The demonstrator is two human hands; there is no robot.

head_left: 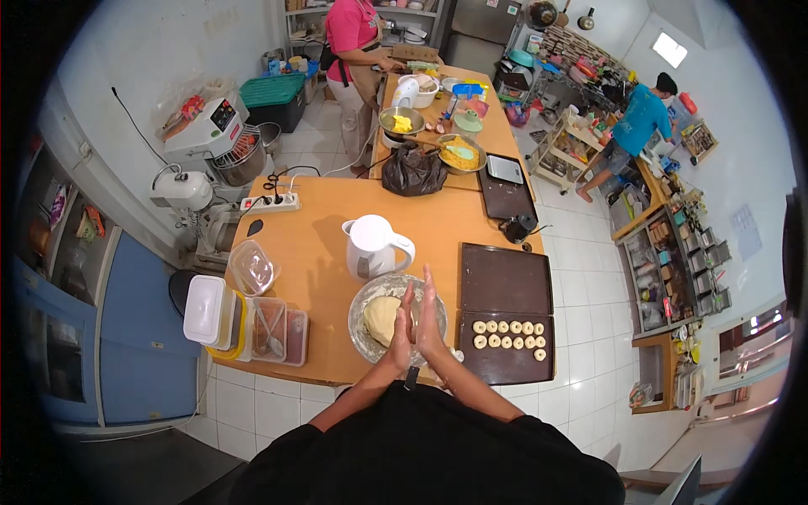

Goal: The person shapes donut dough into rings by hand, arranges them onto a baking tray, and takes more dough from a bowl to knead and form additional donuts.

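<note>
My left hand [403, 324] and my right hand [430, 318] face each other palm to palm, fingers straight and pointing away from me. They are over the right side of a flour-dusted bowl [354, 326]. Whether a piece of dough lies between the palms is hidden. A large, smooth ball of pale dough [381, 320] rests in the bowl, left of my hands. To the right, a dark baking tray [505, 367] carries two rows of small ring-shaped dough pieces [504, 327], with one more below them at the right.
Behind the bowl stands a white electric kettle [370, 244]. Plastic containers [210, 311] crowd the table's left end. Another dark tray [506, 278] adjoins the filled one. Beyond are a black plastic bag [412, 171] and a power strip [271, 203]. Two people work farther off.
</note>
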